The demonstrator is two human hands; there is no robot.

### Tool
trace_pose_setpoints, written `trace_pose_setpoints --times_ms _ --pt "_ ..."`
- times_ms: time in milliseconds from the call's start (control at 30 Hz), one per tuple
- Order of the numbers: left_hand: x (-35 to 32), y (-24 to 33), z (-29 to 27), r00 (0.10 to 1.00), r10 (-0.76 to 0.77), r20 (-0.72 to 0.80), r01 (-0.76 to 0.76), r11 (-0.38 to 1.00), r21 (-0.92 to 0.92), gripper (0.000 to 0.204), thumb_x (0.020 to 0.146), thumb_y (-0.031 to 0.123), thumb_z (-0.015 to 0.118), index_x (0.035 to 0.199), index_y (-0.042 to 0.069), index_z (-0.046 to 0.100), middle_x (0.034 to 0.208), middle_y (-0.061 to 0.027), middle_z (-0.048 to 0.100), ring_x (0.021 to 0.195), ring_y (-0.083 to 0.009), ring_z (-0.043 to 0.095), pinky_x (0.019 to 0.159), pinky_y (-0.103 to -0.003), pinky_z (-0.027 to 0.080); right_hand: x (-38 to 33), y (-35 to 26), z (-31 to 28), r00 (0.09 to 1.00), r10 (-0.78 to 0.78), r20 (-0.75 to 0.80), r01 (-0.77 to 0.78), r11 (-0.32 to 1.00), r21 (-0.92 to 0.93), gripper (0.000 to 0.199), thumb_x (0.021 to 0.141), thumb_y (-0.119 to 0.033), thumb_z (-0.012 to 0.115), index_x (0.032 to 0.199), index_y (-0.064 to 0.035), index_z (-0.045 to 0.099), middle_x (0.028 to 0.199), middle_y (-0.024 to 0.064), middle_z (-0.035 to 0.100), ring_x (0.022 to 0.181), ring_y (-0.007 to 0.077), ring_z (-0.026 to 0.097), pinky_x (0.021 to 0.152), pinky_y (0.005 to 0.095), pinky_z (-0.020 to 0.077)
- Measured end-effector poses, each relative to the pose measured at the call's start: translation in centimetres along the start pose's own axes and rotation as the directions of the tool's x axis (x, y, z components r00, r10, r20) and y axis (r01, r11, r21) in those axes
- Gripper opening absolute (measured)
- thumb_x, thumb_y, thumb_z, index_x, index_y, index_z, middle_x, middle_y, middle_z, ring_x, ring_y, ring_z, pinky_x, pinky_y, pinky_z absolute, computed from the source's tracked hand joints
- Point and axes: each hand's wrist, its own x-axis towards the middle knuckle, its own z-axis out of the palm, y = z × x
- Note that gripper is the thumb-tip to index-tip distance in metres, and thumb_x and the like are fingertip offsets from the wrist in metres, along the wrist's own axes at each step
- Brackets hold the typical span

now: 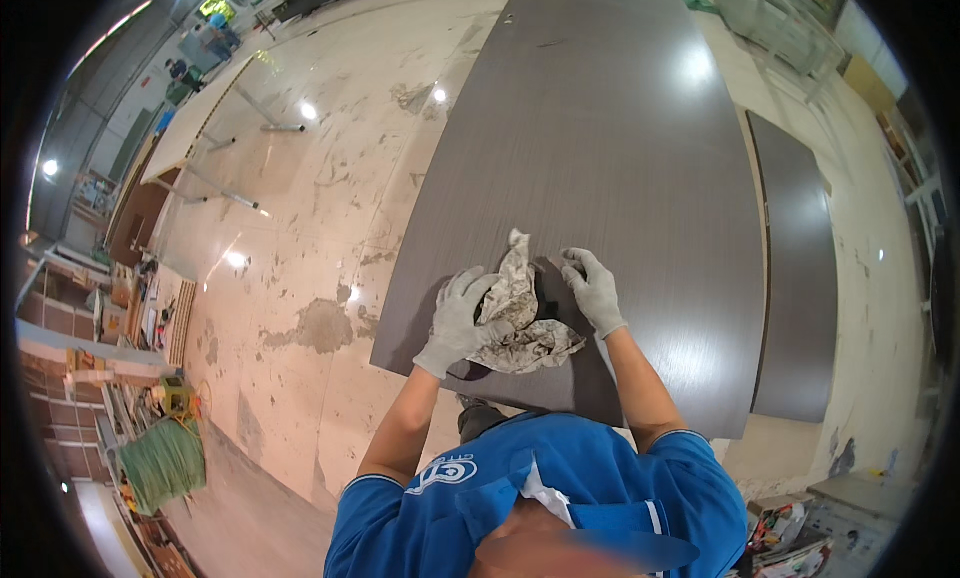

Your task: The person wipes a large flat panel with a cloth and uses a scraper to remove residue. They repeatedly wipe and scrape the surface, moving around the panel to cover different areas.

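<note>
A crumpled, stained whitish rag (515,296) lies on the near end of a large dark grey wood-grain panel (590,138). My left hand (460,318), in a light grey work glove, grips the rag's left side, with the thumb across it. To the right of the rag, my right hand (594,290) wears a matching glove. Its fingers are bent and slightly apart, with nothing visible between them. A small black item (547,308) shows partly between the rag and my right hand; its kind is unclear.
A second dark panel (795,268) lies along the right side. A light-topped table with metal legs (205,118) stands at the far left. A green cloth-covered bundle (163,465) and a yellow machine (174,398) sit at the lower left. Other people (215,38) are far back.
</note>
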Motion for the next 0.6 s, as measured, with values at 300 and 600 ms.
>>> trace_pose_setpoints --times_ms 300,600 --pt "5.5 7.5 -16.4 0.911 0.101 -0.400 -0.279 0.865 -0.417 0.075 0.078 0.039 0.089 0.135 0.000 0.061 0.136 -0.0148 0.063 0.131 -0.0288 0.056 0.113 -0.042 0.042 0.5 -12.0 -7.3 0.920 -0.286 -0.267 0.243 0.952 -0.184 0.021 0.091 -0.016 0.076 0.110 -0.0064 0.073 0.108 0.0070 0.072 0.102 0.0207 0.067 0.093 0.0348 0.0541" --pt "4.7 18.4 -29.4 0.352 0.759 -0.547 -0.871 0.480 0.105 0.084 0.071 0.027 0.092 0.141 -0.001 0.054 0.141 -0.0160 0.060 0.134 -0.0297 0.053 0.120 -0.043 0.033 -11.4 -36.0 -21.8 0.371 -0.928 0.025 0.800 0.334 0.498 0.046 0.099 -0.041 0.063 0.127 -0.0056 0.062 0.110 0.0096 0.068 0.087 0.0178 0.067 0.071 0.0336 0.0536"
